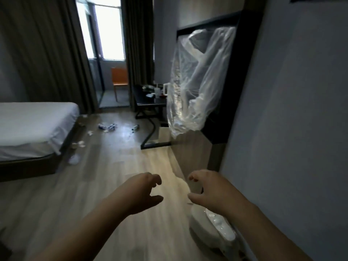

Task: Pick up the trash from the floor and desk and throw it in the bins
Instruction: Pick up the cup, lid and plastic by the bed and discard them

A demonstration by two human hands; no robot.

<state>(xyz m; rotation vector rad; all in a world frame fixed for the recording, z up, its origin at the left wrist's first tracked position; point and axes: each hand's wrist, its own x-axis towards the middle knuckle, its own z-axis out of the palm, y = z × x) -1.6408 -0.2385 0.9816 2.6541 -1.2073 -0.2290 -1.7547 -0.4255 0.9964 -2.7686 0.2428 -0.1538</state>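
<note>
My left hand [143, 191] and my right hand [207, 189] reach forward side by side over the wooden floor, fingers curled apart, nothing in either. Below my right hand a white bin [205, 223] with a plastic liner stands against the wall. Trash lies on the floor far ahead beside the bed: crushed bottles [107, 127], another bottle [135, 127], crumpled white tissues [80, 144] and a pale wad [74, 159]. The dark desk [148, 101] at the back holds cups and scraps [150, 95].
A white bed [30, 127] fills the left side. A grey wall runs along the right, with a large clear plastic bag [190, 81] hanging from a dark frame. Curtains, a glass door and an orange chair [120, 80] stand at the back.
</note>
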